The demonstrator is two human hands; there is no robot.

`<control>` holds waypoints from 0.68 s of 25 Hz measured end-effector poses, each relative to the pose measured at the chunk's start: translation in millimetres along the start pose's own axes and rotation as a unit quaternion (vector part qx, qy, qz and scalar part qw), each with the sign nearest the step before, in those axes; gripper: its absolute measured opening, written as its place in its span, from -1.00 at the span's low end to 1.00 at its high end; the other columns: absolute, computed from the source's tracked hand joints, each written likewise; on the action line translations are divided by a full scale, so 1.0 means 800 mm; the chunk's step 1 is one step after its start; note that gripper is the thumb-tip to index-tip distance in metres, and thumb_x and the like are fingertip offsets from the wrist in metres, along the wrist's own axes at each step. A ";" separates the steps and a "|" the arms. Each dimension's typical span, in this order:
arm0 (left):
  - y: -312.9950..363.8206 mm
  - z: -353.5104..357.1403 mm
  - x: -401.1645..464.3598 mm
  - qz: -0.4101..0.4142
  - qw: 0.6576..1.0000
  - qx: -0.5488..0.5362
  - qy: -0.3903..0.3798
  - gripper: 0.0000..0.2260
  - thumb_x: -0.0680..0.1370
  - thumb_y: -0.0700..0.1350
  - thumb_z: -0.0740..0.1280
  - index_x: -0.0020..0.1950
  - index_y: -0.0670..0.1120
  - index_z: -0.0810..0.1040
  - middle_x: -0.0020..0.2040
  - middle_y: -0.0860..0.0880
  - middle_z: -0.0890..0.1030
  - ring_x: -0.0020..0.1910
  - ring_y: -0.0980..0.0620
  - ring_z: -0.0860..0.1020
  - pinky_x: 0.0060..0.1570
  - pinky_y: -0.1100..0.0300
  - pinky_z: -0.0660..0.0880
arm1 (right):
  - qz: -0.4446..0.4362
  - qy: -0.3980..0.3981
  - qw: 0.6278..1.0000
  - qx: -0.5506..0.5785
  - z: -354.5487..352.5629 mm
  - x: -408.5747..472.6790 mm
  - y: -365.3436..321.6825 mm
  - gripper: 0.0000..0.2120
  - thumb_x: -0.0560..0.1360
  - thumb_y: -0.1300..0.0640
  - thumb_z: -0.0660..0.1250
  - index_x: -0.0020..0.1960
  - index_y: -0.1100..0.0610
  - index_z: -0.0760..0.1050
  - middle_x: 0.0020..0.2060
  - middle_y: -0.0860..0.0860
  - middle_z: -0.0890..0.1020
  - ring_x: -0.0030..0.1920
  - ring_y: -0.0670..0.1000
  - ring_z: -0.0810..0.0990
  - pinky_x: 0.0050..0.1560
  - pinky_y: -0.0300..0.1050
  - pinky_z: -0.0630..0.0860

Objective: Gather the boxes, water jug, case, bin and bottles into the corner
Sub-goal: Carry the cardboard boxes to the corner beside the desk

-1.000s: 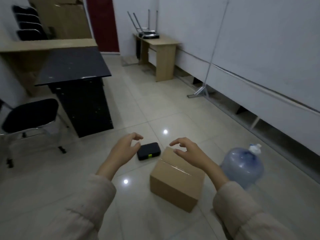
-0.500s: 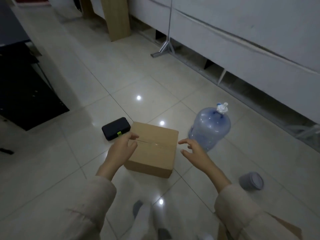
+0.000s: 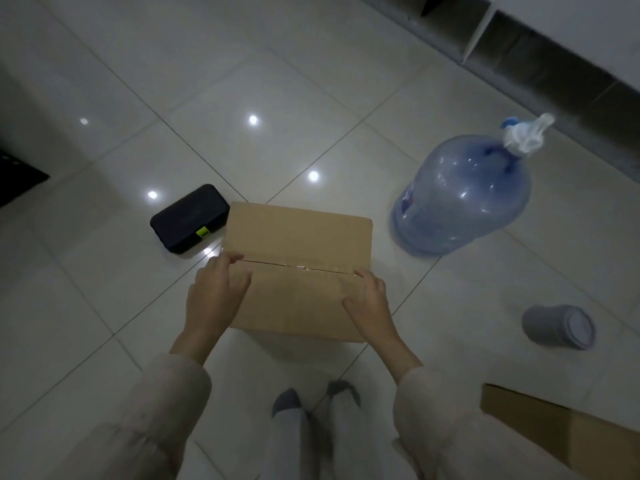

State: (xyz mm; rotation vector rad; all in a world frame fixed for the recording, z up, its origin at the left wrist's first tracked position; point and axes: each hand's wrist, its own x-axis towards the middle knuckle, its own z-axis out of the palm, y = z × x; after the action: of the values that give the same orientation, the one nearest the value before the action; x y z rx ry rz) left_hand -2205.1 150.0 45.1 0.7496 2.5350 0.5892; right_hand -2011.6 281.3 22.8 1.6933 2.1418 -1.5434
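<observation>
While the head camera looks almost straight down at a glossy tiled floor [image 3: 346,81], a closed cardboard box [image 3: 298,237] sits at the centre of view, its top flaps meeting along a taped seam. Left hand [image 3: 216,292] rests on the box's left edge, fingers curled over the top near the seam and the thumb on the top face, so it grasps the box. Right hand [image 3: 370,299] lies on the right near corner, fingers bent over the edge and the thumb on the top face, likewise grasping the box. Whether the box is lifted clear of the floor cannot be told.

Black case [image 3: 188,218] with a small yellow-green tab lies flat on the floor just beside the box's far left corner. Blue water jug [image 3: 460,199] stands upright to the right of the box, apart from it, with a white pump cap on its neck. Grey bin [image 3: 557,327] lies on its side well to the right. A second cardboard box [image 3: 561,434] shows partly at the lower right edge. Two socked feet [image 3: 311,400] stand directly below the central box.
</observation>
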 end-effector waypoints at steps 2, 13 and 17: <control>-0.031 0.050 0.043 -0.003 1.000 0.011 0.000 -0.68 0.50 -0.03 0.29 0.23 -0.08 0.45 0.24 -0.12 0.51 0.22 -0.16 0.43 0.18 -0.10 0.39 | 0.009 0.018 0.999 -0.027 0.035 0.051 0.026 -0.46 0.46 0.21 0.27 0.40 -0.01 0.23 0.40 0.08 0.20 0.33 0.16 0.32 0.32 0.08 0.30; -0.140 0.176 0.151 -0.201 0.979 -0.002 -0.035 -0.05 0.27 0.21 0.48 0.46 0.16 -0.05 0.42 -0.25 0.16 0.39 -0.29 0.18 0.30 -0.25 0.18 | 0.032 0.137 0.990 0.011 0.110 0.168 0.130 -0.32 0.37 -0.08 0.42 0.39 -0.18 0.16 0.39 0.08 0.22 0.31 0.20 0.34 0.30 0.20 0.34; -0.145 0.148 0.129 -0.209 0.977 -0.024 -0.031 -0.08 0.30 0.16 0.48 0.47 0.13 -0.04 0.42 -0.27 0.17 0.38 -0.29 0.19 0.30 -0.23 0.19 | 0.031 0.133 0.990 0.014 0.101 0.155 0.099 -0.32 0.33 -0.11 0.44 0.36 -0.20 0.20 0.36 0.06 0.26 0.30 0.17 0.37 0.29 0.21 0.36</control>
State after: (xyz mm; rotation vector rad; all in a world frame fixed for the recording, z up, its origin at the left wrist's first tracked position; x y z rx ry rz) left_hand -2269.8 154.3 -139.0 0.1985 2.5034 0.4709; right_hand -2047.1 312.7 -138.4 2.0604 2.1638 -1.4070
